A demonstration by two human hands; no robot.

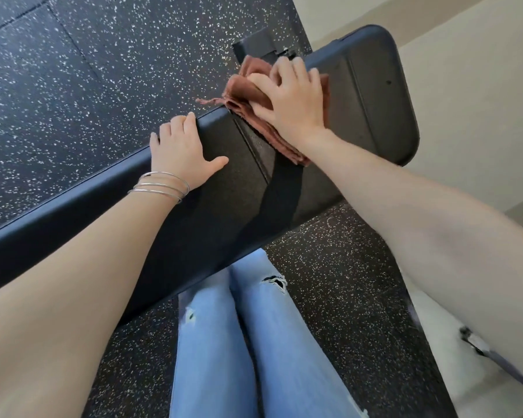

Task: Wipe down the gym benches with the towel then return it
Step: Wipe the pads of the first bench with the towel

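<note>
A: Where was the towel point(254, 95)?

B: At one o'clock, bunched on the black bench point(218, 188) pad near its seam, under the right hand point(290, 98), fingers curled, gripping it.

A: The left hand point(181, 149)?

B: At eleven o'clock, open, flat, bracing the pad's far edge. Pressing evenly would likely wipe best.

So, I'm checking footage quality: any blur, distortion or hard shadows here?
Head view: wide-angle tilt skews the bench; the right forearm casts a dark shadow across it; the right hand on the towel looks slightly soft; the left hand is sharp.
</note>
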